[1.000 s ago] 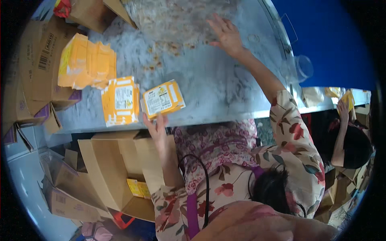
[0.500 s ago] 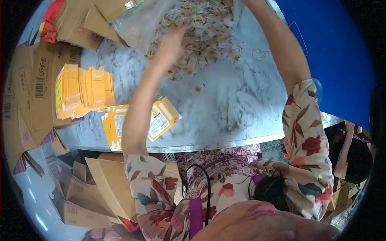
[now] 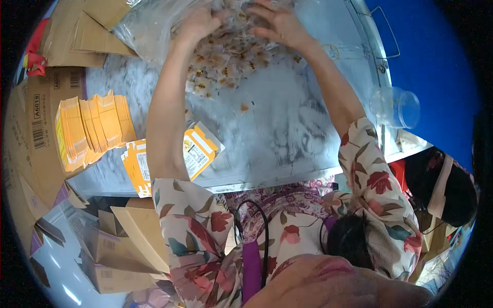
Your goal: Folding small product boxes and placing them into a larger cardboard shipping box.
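A heap of small clear packets (image 3: 226,66) with brown and yellowish bits inside lies at the far middle of the marble-patterned table (image 3: 287,123). My left hand (image 3: 199,24) is over the heap's left side, close to a clear plastic bag (image 3: 149,31); its fingers are blurred and partly hidden. From the right, my right hand (image 3: 281,26) reaches over the far part of the heap, fingers apart and pointing left. I see nothing held in it. One loose packet (image 3: 244,107) lies nearer to me, apart from the others.
Flat yellow-orange cartons stand in a stack (image 3: 97,128) at the left; more flat cartons (image 3: 197,154) lie by my left forearm. Brown cardboard boxes (image 3: 46,118) line the left side. A clear plastic jar (image 3: 395,108) stands at the right edge, beside a blue surface (image 3: 431,66).
My left hand has moved farther away over the heap. My right hand has come from the far edge inward to the left, onto the packets. The view has shifted, showing the jar.
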The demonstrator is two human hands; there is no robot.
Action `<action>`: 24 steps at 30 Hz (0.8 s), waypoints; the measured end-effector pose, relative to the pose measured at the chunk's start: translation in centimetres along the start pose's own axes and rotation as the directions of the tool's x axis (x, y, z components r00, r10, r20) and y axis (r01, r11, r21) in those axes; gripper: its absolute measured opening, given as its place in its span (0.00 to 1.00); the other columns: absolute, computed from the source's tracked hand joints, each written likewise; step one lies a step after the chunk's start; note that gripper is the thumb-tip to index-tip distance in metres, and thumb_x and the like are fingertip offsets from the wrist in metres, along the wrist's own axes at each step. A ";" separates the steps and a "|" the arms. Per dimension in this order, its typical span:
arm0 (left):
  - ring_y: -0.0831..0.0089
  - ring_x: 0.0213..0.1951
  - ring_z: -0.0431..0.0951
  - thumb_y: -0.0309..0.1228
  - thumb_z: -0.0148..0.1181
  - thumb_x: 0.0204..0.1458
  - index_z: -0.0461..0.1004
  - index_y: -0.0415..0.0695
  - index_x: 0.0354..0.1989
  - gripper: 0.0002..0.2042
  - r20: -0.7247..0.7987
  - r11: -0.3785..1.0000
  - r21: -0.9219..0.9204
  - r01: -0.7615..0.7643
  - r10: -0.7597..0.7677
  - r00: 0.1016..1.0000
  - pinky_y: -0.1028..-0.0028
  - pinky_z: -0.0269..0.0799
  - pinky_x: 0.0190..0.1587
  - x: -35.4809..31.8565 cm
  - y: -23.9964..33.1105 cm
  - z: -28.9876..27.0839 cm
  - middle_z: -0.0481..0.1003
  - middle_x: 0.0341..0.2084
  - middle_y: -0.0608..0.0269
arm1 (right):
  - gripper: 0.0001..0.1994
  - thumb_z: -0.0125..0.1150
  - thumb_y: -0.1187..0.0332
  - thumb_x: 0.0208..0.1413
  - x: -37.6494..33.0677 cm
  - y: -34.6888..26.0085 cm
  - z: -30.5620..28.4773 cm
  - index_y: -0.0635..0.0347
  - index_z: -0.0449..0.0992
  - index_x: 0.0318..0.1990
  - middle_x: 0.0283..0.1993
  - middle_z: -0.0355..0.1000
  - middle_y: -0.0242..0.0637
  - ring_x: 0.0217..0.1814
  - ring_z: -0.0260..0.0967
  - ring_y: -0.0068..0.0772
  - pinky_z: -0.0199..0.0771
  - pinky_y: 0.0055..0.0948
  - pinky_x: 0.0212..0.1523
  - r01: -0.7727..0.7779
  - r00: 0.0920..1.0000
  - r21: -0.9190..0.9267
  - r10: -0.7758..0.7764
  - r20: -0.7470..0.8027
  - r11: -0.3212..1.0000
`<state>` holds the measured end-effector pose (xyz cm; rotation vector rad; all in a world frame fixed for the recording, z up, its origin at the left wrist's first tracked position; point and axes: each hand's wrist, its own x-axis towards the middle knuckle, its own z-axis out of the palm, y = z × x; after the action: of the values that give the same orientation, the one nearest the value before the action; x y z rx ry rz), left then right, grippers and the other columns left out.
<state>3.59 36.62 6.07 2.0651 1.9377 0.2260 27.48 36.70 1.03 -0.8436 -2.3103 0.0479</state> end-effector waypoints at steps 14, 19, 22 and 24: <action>0.57 0.66 0.51 0.39 0.57 0.52 0.61 0.61 0.63 0.27 0.001 0.712 0.486 -0.507 0.580 0.815 0.46 0.55 0.59 -15.7 3.2 7.9 0.53 0.67 0.69 | 0.18 0.53 0.54 0.59 -12.4 -5.0 -6.5 0.56 0.75 0.49 0.48 0.74 0.37 0.45 0.71 0.45 0.72 0.35 0.47 -0.442 0.895 0.402 0.364 0.258 0.802; 0.58 0.62 0.60 0.29 0.52 0.53 0.69 0.60 0.57 0.21 -0.064 0.674 0.630 -0.386 0.540 0.839 0.50 0.57 0.59 -15.7 2.5 6.1 0.59 0.64 0.67 | 0.20 0.49 0.55 0.64 -17.2 -6.0 -10.1 0.58 0.73 0.54 0.49 0.75 0.38 0.49 0.72 0.29 0.72 0.28 0.48 -0.511 0.843 0.624 0.486 0.229 0.591; 0.59 0.58 0.66 0.26 0.53 0.51 0.74 0.57 0.51 0.18 -0.181 0.825 0.464 -0.322 0.445 0.877 0.52 0.60 0.56 -17.4 5.1 6.4 0.65 0.59 0.62 | 0.18 0.51 0.58 0.63 -20.0 -6.7 -12.9 0.59 0.73 0.54 0.49 0.76 0.38 0.48 0.73 0.30 0.72 0.27 0.47 -0.495 0.810 0.608 0.583 0.064 0.620; 0.56 0.57 0.67 0.27 0.56 0.49 0.75 0.53 0.49 0.17 -0.158 0.947 -0.089 -0.310 0.294 0.943 0.54 0.60 0.55 -18.7 8.5 7.6 0.68 0.55 0.60 | 0.18 0.53 0.59 0.62 -22.6 -6.9 -14.0 0.59 0.73 0.54 0.48 0.76 0.38 0.49 0.72 0.30 0.72 0.27 0.47 -0.549 0.754 0.599 0.655 0.055 0.582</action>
<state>12.54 16.79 3.35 2.3173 1.6285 0.5527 44.87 15.45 0.55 -1.1953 -1.5704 0.9145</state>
